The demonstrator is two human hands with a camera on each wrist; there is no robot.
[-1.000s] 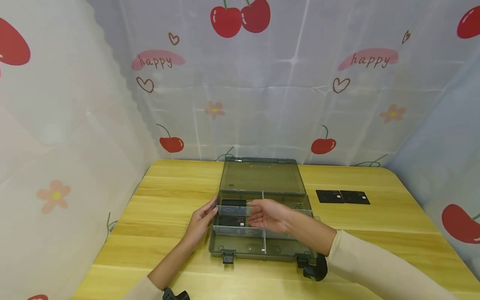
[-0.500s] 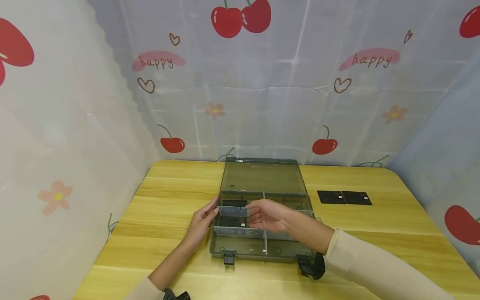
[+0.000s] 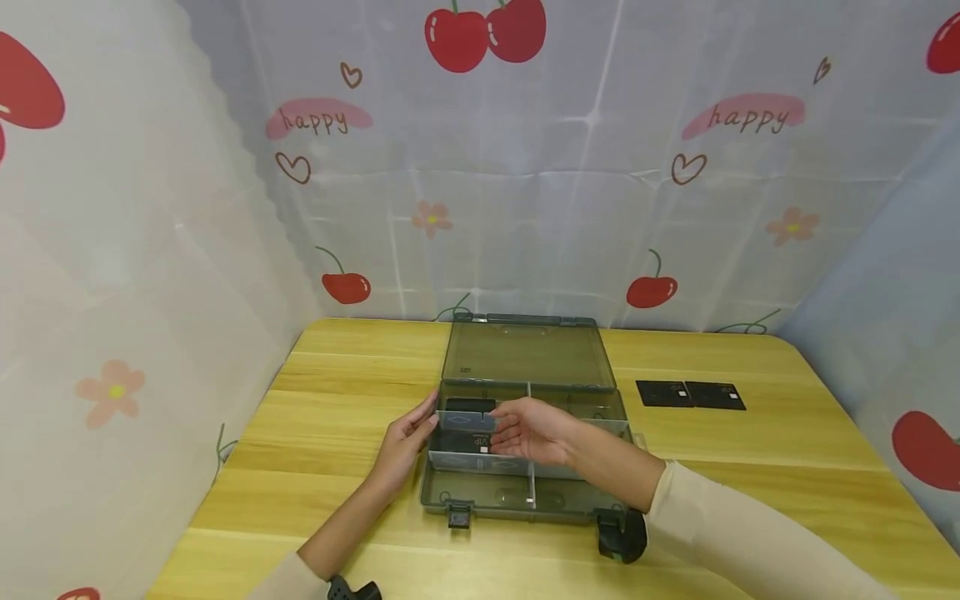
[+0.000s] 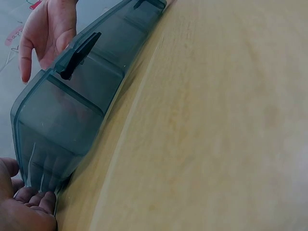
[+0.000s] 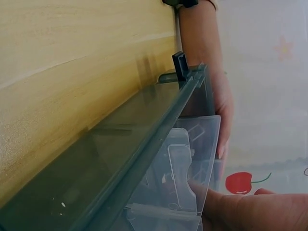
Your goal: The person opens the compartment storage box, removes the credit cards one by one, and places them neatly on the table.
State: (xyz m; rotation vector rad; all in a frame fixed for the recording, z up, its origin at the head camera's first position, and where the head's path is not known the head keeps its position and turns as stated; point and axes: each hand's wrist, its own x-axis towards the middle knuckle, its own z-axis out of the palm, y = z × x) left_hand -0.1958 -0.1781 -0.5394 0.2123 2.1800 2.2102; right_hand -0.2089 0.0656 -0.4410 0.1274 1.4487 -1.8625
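The tinted, divided plastic box (image 3: 480, 500) lies with its lid (image 3: 528, 354) raised at the back. My left hand (image 3: 401, 446) rests along its left side; in the left wrist view the left hand's (image 4: 26, 209) fingers lie against the wall. My right hand (image 3: 534, 432) is over the middle dividers, fingers loosely extended, thumb near the clear divider (image 3: 461, 419). A black VIP card (image 3: 461, 442) lies in the left middle compartment, beside the right fingertips. Another black item (image 3: 470, 405) is in the back left compartment. Whether the right fingers touch a card is hidden.
Two black VIP cards (image 3: 663, 393) lie side by side on the wooden table (image 3: 337, 375), right of the box. Black latches (image 3: 459, 515) stick out at the box's front. A printed curtain (image 3: 517, 225) hangs behind the table.
My right hand has shifted slightly left, its fingertips now closer to the card in the middle compartment. The left hand stays at the box's side.
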